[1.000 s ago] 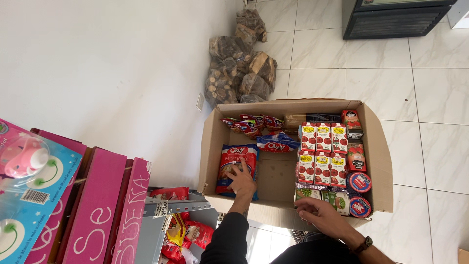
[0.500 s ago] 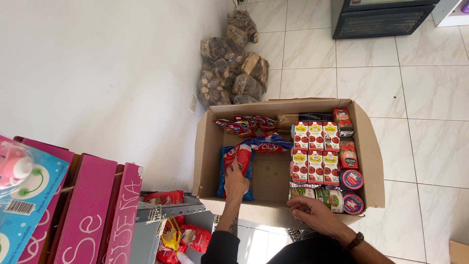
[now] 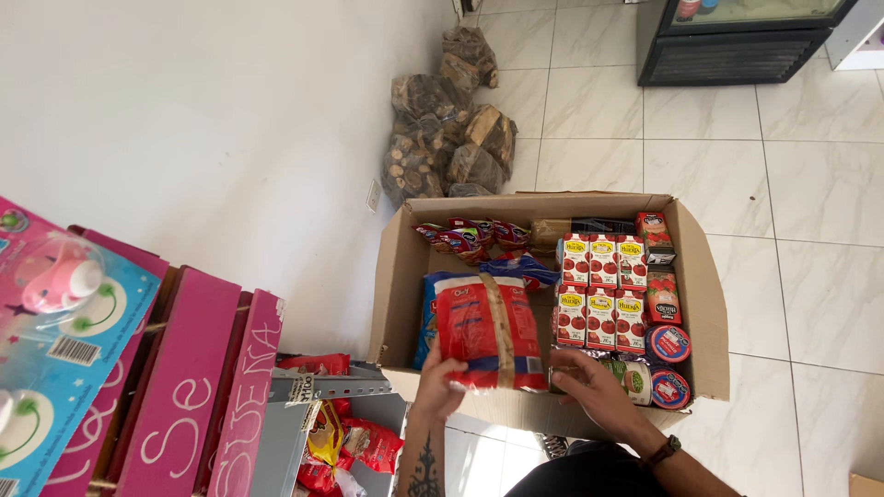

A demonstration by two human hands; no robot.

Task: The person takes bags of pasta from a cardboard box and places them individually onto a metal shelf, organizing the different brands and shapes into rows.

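Your left hand [image 3: 440,387] and right hand [image 3: 597,391] both grasp the red taped packet bundle [image 3: 486,333] by its near end, held over the cardboard box [image 3: 704,304] beside the carton rows [image 3: 600,290].

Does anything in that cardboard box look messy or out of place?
Mostly tidy: the red cartons stand in neat rows. The small red packets at the back lie jumbled, and a blue bag sits crumpled beside them. The left hand holds a taped red bundle above the cardboard box.
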